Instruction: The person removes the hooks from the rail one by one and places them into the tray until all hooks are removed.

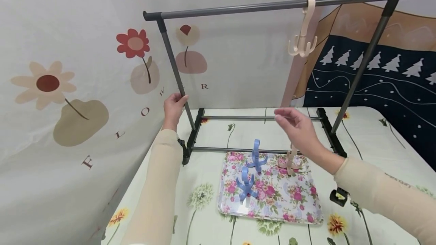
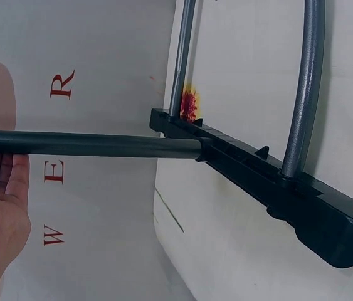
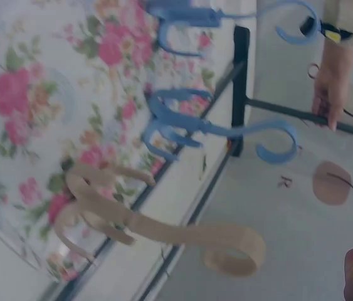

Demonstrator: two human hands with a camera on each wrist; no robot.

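My left hand grips the left post of a dark grey clothes rack about partway up, fingers behind and thumb in front. My right hand hovers in the air above the back of a floral tray, thumb apart from the fingers, holding nothing. Below it on the tray stands a beige multi-prong hook, partly hidden by the hand in the head view. Two blue hooks of the same kind, a rear one and a front one, stand left of it. Another beige hook hangs from the top bar.
The rack's black feet and two lower bars rest on a flower-print cloth behind the tray. A printed curtain hangs at the left and back; a dark tree-patterned cloth is at the right.
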